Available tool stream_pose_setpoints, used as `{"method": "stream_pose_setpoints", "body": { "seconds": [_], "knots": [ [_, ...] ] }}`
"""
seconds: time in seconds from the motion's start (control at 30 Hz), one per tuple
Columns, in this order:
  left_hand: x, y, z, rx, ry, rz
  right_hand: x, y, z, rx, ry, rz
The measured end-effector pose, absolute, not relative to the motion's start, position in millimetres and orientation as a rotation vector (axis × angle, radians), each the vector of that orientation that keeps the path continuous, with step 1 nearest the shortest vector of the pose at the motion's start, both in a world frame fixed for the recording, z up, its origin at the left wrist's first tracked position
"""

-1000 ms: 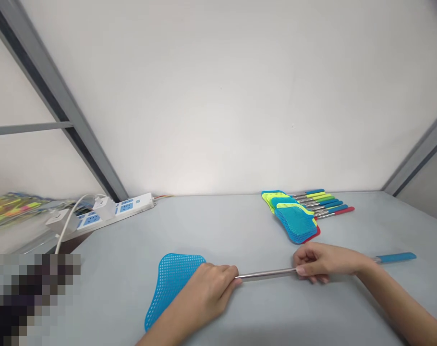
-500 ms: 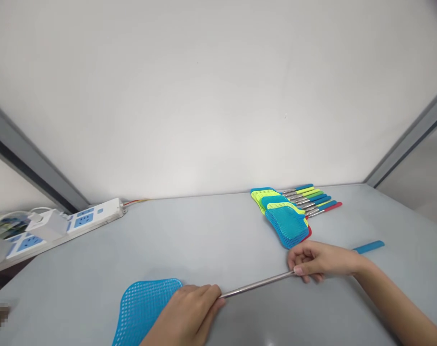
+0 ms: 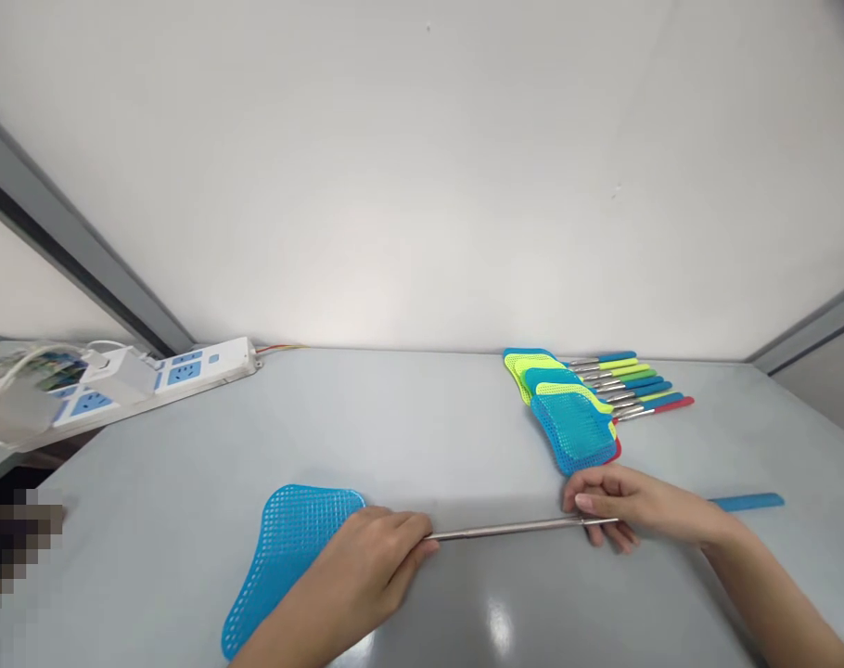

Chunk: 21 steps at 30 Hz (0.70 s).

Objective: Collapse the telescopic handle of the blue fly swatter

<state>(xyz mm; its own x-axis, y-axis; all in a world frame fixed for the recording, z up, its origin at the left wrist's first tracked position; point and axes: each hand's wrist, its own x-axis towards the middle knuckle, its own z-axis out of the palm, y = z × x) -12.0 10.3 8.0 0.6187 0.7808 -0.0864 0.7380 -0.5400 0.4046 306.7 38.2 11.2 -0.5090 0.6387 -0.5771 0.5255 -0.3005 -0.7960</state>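
A blue fly swatter [image 3: 293, 547] with a mesh head and a thin metal telescopic rod lies across the front of the table. My left hand [image 3: 373, 561] is closed on the rod just beside the head and covers part of it. Farther right, my right hand [image 3: 627, 506] has its fingers curled loosely around the same rod, the thumb above it. The swatter's blue handle [image 3: 748, 502] shows beyond my right wrist, which hides the stretch between. Just behind my right hand lies a row of overlapping fly swatters [image 3: 575, 431] in blue, yellow-green and red.
A white power strip [image 3: 206, 371] with blue sockets, a plugged-in adapter [image 3: 122, 373] and cables runs along the left edge. A pale wall [image 3: 422, 186] rises behind the grey table [image 3: 394, 417]. A blurred patch sits at lower left.
The view has shifted, so the scene sits differently. The swatter's rod now lies more level in view. My right thumb has lifted slightly off the rod; my left hand keeps its grip.
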Motion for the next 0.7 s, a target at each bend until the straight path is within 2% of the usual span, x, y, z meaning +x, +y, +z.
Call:
{"method": "stream_pose_setpoints", "body": {
  "seconds": [0.37,0.7],
  "knots": [
    [-26,26,7,2.423,1.317,0.258,318,41,20,-1.612,-1.949,1.708],
    [-23,25,2,2.418,1.307,0.26,270,21,12,-1.561,-2.023,1.649]
  ]
}}
